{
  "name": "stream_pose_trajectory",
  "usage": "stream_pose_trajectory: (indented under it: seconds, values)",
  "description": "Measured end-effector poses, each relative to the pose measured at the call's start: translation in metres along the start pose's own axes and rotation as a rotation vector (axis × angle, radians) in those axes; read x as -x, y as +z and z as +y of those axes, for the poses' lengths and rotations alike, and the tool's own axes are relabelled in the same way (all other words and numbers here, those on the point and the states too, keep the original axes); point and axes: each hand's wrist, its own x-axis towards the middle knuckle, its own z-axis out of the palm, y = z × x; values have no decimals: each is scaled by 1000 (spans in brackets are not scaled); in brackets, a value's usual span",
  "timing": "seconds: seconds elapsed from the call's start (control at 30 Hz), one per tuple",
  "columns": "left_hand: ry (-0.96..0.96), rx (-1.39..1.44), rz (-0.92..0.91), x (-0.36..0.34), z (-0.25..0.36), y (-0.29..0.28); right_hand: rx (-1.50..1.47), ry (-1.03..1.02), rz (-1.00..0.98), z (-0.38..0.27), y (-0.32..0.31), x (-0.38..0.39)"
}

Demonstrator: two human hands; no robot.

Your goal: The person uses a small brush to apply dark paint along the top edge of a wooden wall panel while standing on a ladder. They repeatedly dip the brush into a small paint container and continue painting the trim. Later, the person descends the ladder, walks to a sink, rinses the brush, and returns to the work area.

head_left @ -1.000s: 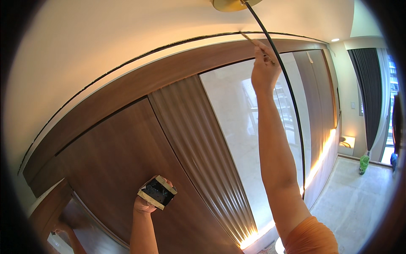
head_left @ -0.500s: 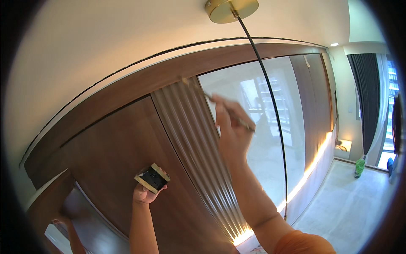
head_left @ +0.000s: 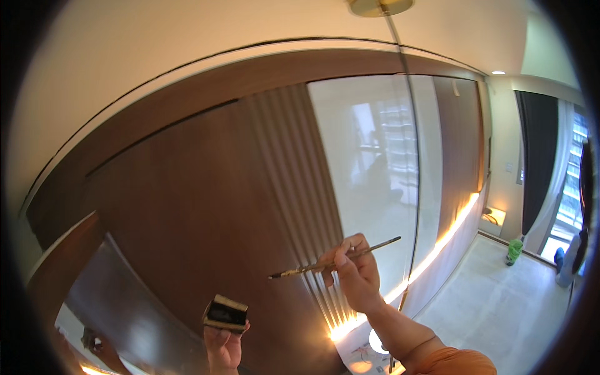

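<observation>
My right hand (head_left: 357,275) is closed around a thin paintbrush (head_left: 299,271) held nearly level. Its dark bristle tip points left, toward the brown wall panel, and its handle end sticks out to the right. My left hand (head_left: 223,351), at the bottom left of centre, grips a small square pot (head_left: 225,326) with a pale yellowish rim and a dark inside. The brush tip is up and to the right of the pot, apart from it. Behind both hands stand the smooth brown panel (head_left: 181,206) and a strip of fluted panel (head_left: 294,169).
A glossy white panel (head_left: 369,206) reflects a window. A black cord (head_left: 414,156) hangs from a brass ceiling mount (head_left: 382,7), close to my right hand. A lit strip (head_left: 444,240) runs along the panels' lower edge. At right are a dark curtain (head_left: 540,156) and a green bag (head_left: 514,251).
My right hand with the paintbrush has come down from the top of the fluted panel, and the brush has turned level. The pot in my left hand sits lower in view. The view has shifted.
</observation>
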Motion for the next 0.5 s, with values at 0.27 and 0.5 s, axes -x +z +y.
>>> stream_pose_trajectory:
  seconds: [0.27,0.5]
  values:
    - [62,21,28,9,7,-21,71,243,-216,31,35,-2]
    - [75,98,82,19,12,-29,103,145,-483,44,75,-6]
